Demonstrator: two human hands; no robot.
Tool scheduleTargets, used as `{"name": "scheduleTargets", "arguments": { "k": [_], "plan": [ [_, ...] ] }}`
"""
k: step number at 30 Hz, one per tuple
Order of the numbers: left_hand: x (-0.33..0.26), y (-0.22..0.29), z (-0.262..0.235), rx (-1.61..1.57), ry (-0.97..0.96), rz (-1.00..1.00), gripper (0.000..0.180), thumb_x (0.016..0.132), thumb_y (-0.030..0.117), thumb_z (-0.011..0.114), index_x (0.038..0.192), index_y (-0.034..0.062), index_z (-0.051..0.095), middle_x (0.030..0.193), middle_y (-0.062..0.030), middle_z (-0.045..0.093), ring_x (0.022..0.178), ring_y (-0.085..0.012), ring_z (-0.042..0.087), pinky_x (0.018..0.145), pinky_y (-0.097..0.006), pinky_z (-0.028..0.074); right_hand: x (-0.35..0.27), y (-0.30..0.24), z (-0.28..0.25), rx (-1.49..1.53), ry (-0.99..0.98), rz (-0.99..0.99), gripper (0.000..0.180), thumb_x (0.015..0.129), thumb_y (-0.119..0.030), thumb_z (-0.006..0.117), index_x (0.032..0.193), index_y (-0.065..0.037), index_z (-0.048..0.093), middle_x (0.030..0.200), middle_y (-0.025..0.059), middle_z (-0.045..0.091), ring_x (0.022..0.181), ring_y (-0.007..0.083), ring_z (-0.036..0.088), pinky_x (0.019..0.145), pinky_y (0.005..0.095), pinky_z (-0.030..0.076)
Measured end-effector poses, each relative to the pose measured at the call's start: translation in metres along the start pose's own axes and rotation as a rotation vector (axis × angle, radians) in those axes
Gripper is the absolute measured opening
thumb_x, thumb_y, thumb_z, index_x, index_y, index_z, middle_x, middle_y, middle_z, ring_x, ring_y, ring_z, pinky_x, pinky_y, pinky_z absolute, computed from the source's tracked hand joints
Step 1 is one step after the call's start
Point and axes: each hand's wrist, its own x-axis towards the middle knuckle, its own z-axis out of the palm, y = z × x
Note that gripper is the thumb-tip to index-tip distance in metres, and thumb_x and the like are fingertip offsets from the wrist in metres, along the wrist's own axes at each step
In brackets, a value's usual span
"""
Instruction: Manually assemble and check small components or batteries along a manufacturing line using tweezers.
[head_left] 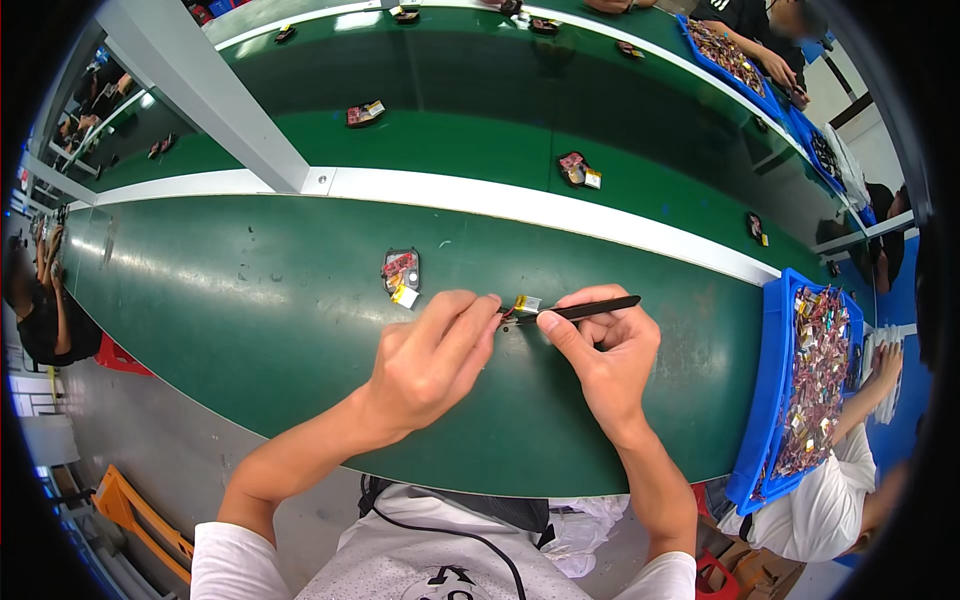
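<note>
Over the middle of the green bench my right hand (617,345) is closed around black tweezers (600,308), their tip pointing left toward my other hand. My left hand (430,355) is closed in a pinch near that tip; its fingers hide most of what they hold. Between the two hands shows a small silver battery (527,303) with yellow tape, thin red wires beside it. Just beyond my left hand lies an open dark housing (402,268) with a red circuit board and another small battery on it.
A blue tray (755,420) heaped with wired batteries stands at the bench's right end. Past the white rail (430,190), a green conveyor belt (460,140) carries several housings. A grey post (215,95) rises at left. Co-workers sit left, right and across.
</note>
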Motion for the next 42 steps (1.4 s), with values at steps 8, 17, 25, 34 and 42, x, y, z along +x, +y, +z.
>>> {"name": "scheduleTargets", "arguments": {
  "k": [8,17,25,34,42],
  "plan": [
    [0.0,0.006,0.006,0.01,0.0,0.02,0.027,0.075,-0.01,0.077,0.1,-0.0037,0.072,0.089,-0.01,0.067,0.056,-0.0161,0.061,0.045,-0.028,0.045,-0.002,0.001,-0.009,-0.002,-0.005,-0.003,0.016,0.084,0.003,0.081,0.094,0.001,0.069,0.061,-0.0083,0.052,0.049,-0.0034,0.035,0.045,0.0187,0.021],
    [0.013,0.009,-0.005,-0.489,-0.18,-0.601,0.014,0.091,-0.002,0.069,0.105,-0.0041,0.065,0.093,-0.0104,0.068,0.058,-0.01,0.061,0.046,-0.024,0.046,-0.001,-0.002,-0.012,0.046,-0.03,0.023,0.016,0.084,0.004,0.08,0.094,0.001,0.068,0.066,-0.0053,0.058,0.051,-0.0032,0.037,0.045,0.0183,0.023],
    [0.017,0.0,-0.005,-1.1,-0.286,-0.92,0.026,0.099,0.001,0.061,0.125,-0.0045,0.06,0.103,-0.0122,0.066,0.068,-0.0119,0.065,0.048,-0.021,0.048,0.0,-0.008,-0.017,0.295,-0.022,0.166,0.02,0.085,0.006,0.078,0.101,0.002,0.065,0.08,0.0067,0.072,0.055,-0.001,0.05,0.047,0.0177,0.032],
    [0.013,-0.006,-0.005,-1.129,-0.402,-0.863,0.033,0.098,-0.005,0.059,0.131,-0.0063,0.057,0.096,-0.0156,0.067,0.068,-0.0149,0.064,0.046,-0.024,0.051,0.005,-0.01,-0.028,0.456,-0.143,0.295,0.018,0.088,0.0,0.076,0.102,0.0,0.065,0.088,0.0181,0.076,0.052,0.0004,0.05,0.043,0.018,0.026],
    [0.014,-0.002,-0.001,-1.114,-0.36,-0.819,0.03,0.101,0.004,0.06,0.13,-0.0028,0.061,0.076,-0.0078,0.067,0.057,-0.0092,0.06,0.045,-0.021,0.044,0.001,-0.008,-0.031,0.449,-0.094,0.23,0.019,0.087,0.002,0.077,0.102,0.0,0.065,0.087,0.0153,0.075,0.051,-0.0002,0.047,0.043,0.0185,0.028]
  ]
}}
